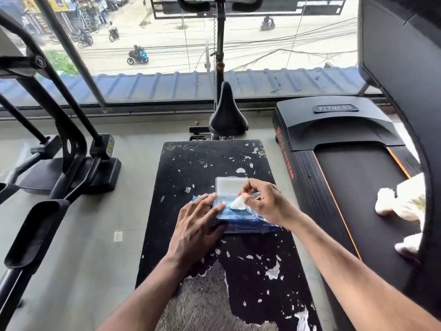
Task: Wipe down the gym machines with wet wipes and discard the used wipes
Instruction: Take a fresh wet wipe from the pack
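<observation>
we counted one pack of wet wipes (241, 218), blue, lying flat near the middle of a black padded bench (210, 163) whose cover was flaking away in white patches. its clear flip lid (230, 185) stood open, tipped back toward the window, and one white wipe (238, 203) poked up out of the opening. we could not tell how many more wipes sat inside, since the wrapper hid them.

we had two hands on it. our left hand (199, 225) lay flat on the left end of the pack, fingers straight and pressing it down, gripping nothing. our right hand (265, 204) was curled over the opening, thumb and forefinger pinching the tip of the wipe; that hand covered the right end of the pack.

three machines stood around the bench. one exercise bike (228, 113) was straight ahead, saddle toward us, its handlebars cut off at the top edge. one treadmill (334, 144) ran along the right, marked "fitness" on the hood, its console cropped at the corner. one elliptical (59, 149) stood at the left, only partly in frame.

on the treadmill belt lay two pale crumpled lumps (391, 201), the nearer one partly hidden behind the dark handrail; we could not make out whether they were cloths or used wipes.
</observation>
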`<state>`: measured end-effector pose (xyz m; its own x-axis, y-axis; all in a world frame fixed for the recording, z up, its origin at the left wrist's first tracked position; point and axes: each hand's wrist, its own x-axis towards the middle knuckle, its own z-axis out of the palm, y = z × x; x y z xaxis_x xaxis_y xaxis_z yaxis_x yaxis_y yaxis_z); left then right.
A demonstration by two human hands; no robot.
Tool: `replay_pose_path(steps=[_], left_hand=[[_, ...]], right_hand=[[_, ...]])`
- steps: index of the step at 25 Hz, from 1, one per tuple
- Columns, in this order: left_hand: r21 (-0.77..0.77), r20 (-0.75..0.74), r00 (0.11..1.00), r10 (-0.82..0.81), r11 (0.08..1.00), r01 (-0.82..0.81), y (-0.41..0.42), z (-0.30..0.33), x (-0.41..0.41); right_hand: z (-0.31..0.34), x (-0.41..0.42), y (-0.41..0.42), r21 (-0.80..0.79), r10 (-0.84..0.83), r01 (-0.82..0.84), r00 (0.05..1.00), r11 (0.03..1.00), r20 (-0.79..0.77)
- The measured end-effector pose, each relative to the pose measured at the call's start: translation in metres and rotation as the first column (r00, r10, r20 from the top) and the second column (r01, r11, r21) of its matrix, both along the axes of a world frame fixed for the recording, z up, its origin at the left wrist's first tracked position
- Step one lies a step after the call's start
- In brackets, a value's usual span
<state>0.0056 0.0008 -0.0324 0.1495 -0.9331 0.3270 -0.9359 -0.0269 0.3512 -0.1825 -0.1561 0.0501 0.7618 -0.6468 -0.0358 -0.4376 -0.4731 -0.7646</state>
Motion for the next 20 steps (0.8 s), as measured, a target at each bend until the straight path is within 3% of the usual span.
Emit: replay_pose_path(steps=[3,7,16,18,20], left_hand=[[0.005,0.017,1.000,-0.001,1.000,0.000,0.000,0.000,0.000],[0.013,0.033,0.999,-0.002,1.000,0.001,0.001,0.001,0.000],[0.005,0.032,0.999,-0.001,1.000,0.001,0.000,-0.001,0.001],[-0.004,0.037,0.999,0.000,1.000,0.000,0.000,-0.001,0.000],[-0.013,0.040,0.999,0.000,1.000,0.000,0.000,0.000,-0.001]], right_hand=[[0.005,-0.004,0.003,0.129,-0.070,0.053,0.989,0.990,0.132],[0.010,-0.002,0.008,0.035,-0.123,0.118,0.970,0.992,0.212],[0.030,0.007,0.016,0.134,-0.168,0.125,0.909,0.983,0.381],[0.030,0.005,0.012,-0.067,-0.059,0.079,0.965,0.995,0.255],[0.026,0.004,0.008,-0.283,0.062,-0.080,0.996,0.956,-0.071]])
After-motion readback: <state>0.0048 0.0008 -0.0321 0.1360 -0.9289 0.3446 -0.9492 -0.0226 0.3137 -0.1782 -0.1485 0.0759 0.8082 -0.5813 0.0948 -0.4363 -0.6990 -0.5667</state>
